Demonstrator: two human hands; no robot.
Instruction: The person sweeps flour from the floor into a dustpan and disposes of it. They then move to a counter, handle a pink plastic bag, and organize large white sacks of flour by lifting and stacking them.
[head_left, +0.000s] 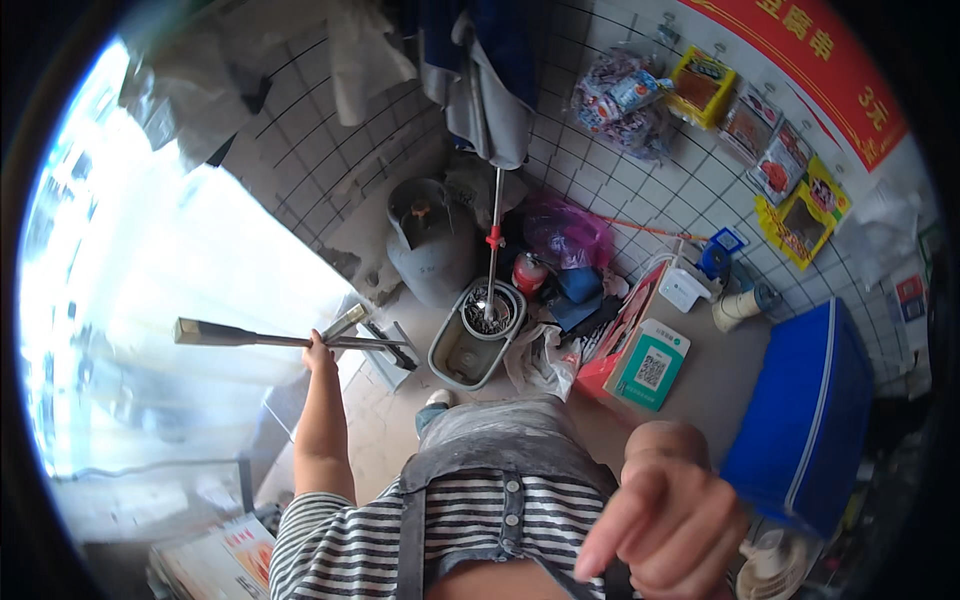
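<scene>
My left hand (320, 352), out at arm's length on the left, grips the handles of a broom and a dustpan together. One long handle (217, 333) sticks out to the left of the fist. The grey dustpan (388, 358) is low by the floor to the right of it, with dark broom bristles (399, 355) against it. Close to the camera at the lower right is my right hand (671, 517), raised in front of my chest. Its fingers are curled and the index finger stands apart; the palm is hidden, and no object shows in it.
A mop bucket (437, 352) holds an upright mop (496, 202). Behind it stand a gas cylinder (429, 259) and a small red canister (529, 275). On the right are a cardboard box (626, 337) with a green code sign and a blue bin (795, 420). Snack packets (701, 86) hang on the tiled wall.
</scene>
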